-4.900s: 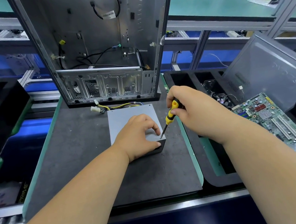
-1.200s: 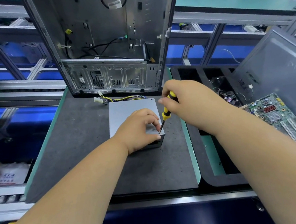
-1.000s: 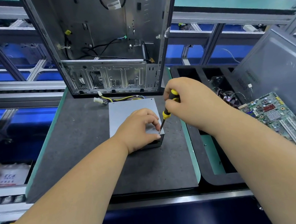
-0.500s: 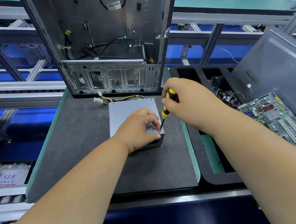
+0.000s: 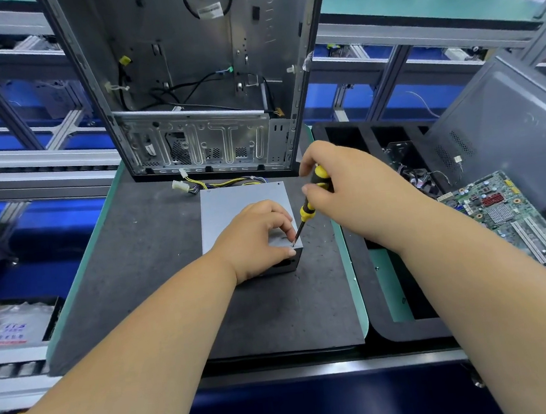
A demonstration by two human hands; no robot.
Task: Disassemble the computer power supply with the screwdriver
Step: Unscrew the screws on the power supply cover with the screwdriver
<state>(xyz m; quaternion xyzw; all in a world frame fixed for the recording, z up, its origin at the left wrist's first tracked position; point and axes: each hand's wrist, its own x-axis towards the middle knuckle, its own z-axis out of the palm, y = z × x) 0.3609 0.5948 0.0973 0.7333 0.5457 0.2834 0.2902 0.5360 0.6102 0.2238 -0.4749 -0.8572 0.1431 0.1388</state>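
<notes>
Little has changed: the power supply (image 5: 242,203) is still pinned under the left hand (image 5: 254,239), the screwdriver (image 5: 310,204) still gripped by the right hand (image 5: 347,189), its tip at the near-right corner screw, apparently still being loosened.

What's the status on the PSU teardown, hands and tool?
Left hand grips power supply near corner. Right hand holds screwdriver, tip at near-right top corner. Cover still on. Nothing in the way.

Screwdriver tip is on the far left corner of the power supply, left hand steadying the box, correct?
Not quite: in the head view the screwdriver tip sits at the near right corner of the power supply. The left hand does steady the box.
</notes>
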